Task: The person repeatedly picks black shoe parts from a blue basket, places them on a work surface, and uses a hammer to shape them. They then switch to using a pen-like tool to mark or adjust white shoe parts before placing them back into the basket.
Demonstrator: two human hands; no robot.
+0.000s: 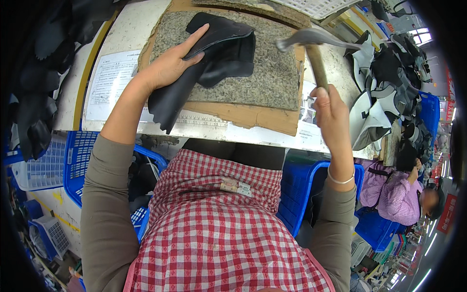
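A black leather piece, folded and seamed like a shoe or boot upper, lies over a speckled stone slab. My left hand is on its upper part, thumb and fingers apart, with the leather gripped between them. The lower end of the leather hangs past the slab toward the table's front edge. In my right hand is a hammer, its wooden handle upright in the closed fingers. The metal head is raised to the right of the leather, apart from it. Part of the leather is hidden under my left hand.
Brown cardboard lies under the slab. A printed sheet is at the left. Black and white cut pieces pile up at the right. Blue crates stand below the table. Another person sits at the far right.
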